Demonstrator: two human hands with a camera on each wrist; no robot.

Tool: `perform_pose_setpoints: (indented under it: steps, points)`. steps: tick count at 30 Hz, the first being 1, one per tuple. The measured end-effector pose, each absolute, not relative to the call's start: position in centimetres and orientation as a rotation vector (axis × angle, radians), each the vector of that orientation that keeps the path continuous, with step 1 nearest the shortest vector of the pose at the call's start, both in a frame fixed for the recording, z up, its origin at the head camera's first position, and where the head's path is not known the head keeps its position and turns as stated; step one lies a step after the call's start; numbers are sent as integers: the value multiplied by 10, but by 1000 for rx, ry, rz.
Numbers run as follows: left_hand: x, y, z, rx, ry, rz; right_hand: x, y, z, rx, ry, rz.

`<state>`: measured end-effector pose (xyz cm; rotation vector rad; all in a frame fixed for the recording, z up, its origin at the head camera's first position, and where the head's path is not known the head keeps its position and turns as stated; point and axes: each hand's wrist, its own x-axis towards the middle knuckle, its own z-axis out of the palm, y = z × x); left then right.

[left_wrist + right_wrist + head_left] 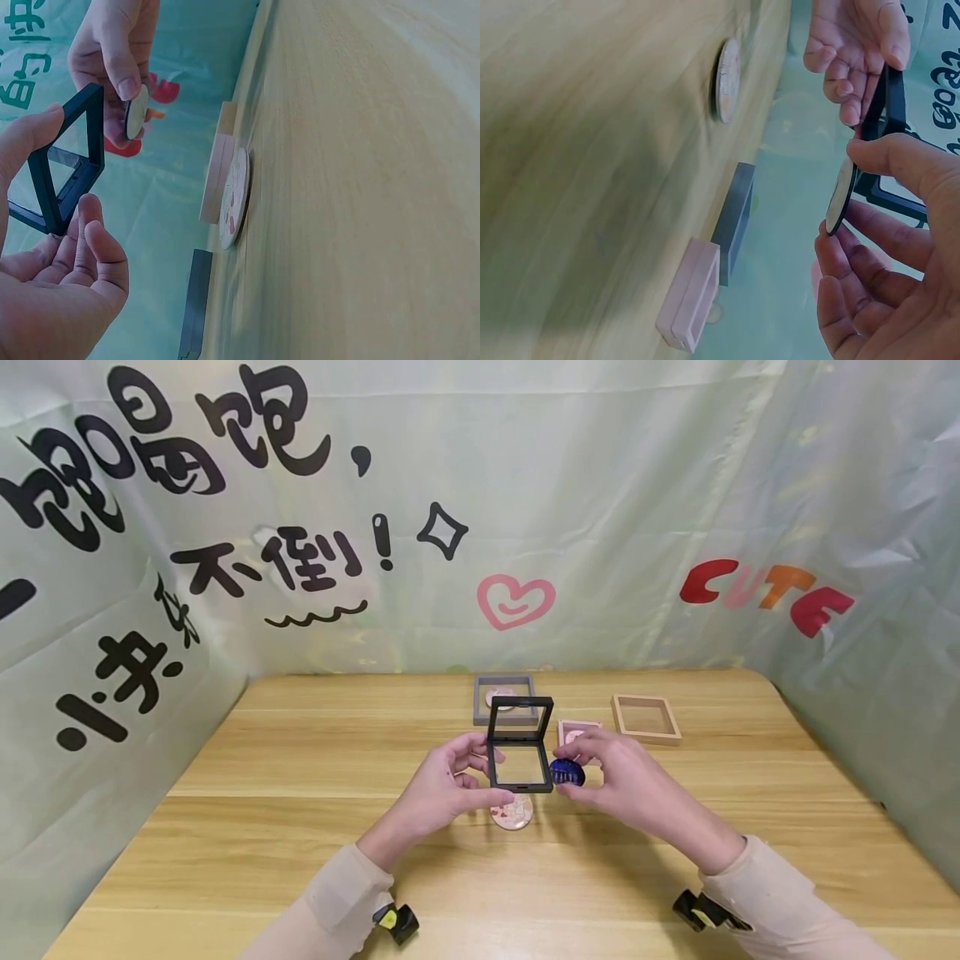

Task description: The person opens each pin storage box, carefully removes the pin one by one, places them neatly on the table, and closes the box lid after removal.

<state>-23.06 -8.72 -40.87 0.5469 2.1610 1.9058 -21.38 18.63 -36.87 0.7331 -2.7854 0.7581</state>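
My left hand (448,779) holds a black hinged display frame (521,790) above the table, thumb at its near edge and fingers along its left side. The frame's two halves stand unfolded, with clear film in them. Between thumb and fingers, my right hand (626,781) pinches a dark blue round badge (567,771) by its edges, close to the frame's right side. Both wrist views show a pale face of this badge (841,196). Below the frame, a pinkish-white round badge (512,815) with red marks lies on the table.
Behind the hands lies a grey display frame (476,703) with a round badge in it. A small pink frame (580,724), also with a round piece inside, is partly covered by my right hand. Farther right is a tan frame (654,738). A printed curtain (615,510) surrounds the wooden table (262,827).
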Motion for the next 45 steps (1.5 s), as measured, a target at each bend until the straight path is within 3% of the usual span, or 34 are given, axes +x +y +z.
perform_pose_setpoints:
  steps: [45]
  points:
    - [-232,-88,-409,546,2131,1916,-219,175,-412,822,-2910,758]
